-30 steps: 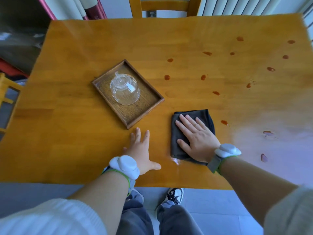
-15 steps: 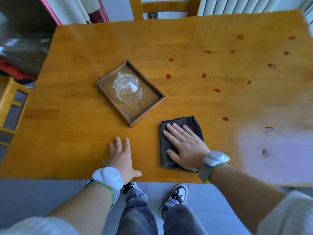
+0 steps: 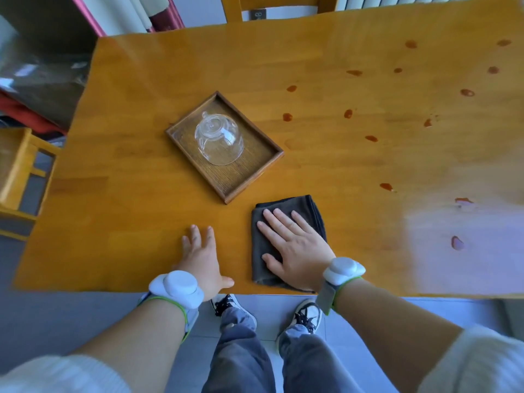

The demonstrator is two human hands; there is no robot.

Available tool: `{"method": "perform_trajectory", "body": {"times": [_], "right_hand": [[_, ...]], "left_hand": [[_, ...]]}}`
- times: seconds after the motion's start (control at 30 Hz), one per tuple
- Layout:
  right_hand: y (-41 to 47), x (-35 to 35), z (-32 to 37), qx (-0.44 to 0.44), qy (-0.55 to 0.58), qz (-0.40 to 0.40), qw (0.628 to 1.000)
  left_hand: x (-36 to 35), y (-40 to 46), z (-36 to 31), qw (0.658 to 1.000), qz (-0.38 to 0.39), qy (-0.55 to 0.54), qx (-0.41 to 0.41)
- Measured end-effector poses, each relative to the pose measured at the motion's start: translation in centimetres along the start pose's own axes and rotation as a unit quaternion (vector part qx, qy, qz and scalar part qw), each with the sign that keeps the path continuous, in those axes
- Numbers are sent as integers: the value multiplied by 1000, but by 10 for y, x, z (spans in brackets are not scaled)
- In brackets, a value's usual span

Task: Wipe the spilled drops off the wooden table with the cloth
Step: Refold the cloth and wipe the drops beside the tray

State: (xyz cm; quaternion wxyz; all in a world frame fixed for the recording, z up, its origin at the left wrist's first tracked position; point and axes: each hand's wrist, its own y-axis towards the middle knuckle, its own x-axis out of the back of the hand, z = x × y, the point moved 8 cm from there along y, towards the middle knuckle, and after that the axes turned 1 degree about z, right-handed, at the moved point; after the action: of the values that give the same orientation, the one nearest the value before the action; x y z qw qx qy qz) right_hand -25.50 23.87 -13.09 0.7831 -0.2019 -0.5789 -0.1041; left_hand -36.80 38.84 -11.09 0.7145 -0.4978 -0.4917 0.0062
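dark grey cloth (image 3: 286, 239), reddish-brown drops (image 3: 287, 117), honey-orange table (image 3: 141, 211), dark brown tray (image 3: 255, 168)

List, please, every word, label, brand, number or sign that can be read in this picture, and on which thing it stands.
None can be read.
White wrist devices: plain, no print shows.
Grey plate behind the far chair: a small dark mark, too small to read.
Shoes: dark stripes only, no letters.
Cloth, wooden tray, glass cup: no text.
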Motion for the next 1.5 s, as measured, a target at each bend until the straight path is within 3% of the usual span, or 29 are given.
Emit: {"method": "perform_trajectory", "body": {"times": [0.1, 0.2, 0.33, 0.47, 0.6, 0.73, 0.83, 1.07, 1.33, 1.43, 1.5], "right_hand": [[-8, 7, -35, -4, -29, 8, 1000], [1, 16, -57, -86, -22, -4, 996], [2, 13, -34, -196, 33, -54, 978], [-13, 5, -18, -138, 27, -27, 990], [-30, 8, -43, -64, -3, -7, 998], [-25, 19, -95, -173, 2, -19, 985], [-22, 18, -88, -254, 35, -50, 965], [-45, 17, -84, -142, 25, -32, 989], [-42, 42, -214, -330, 37, -69, 941], [-26, 44, -210, -394, 62, -82, 913], [-15, 40, -178, -359, 70, -83, 927]], "left_hand": [[3, -2, -6, 1000, 8, 4, -13], [10, -1, -18, 999, 8, 10, -34], [17, 2, -40, 998, 15, -14, -58], [15, -2, -61, 997, 30, 0, -76], [17, -8, -80, 994, 39, 10, -97], [16, -10, -92, 992, 49, 21, -112], [14, -13, -102, 991, 53, 33, -121], [14, -11, -130, 987, 57, 58, -138], [35, 9, -150, 987, 27, 52, -147], [35, 12, -154, 990, 17, 29, -137], [33, 11, -162, 990, 21, 40, -136]]}}
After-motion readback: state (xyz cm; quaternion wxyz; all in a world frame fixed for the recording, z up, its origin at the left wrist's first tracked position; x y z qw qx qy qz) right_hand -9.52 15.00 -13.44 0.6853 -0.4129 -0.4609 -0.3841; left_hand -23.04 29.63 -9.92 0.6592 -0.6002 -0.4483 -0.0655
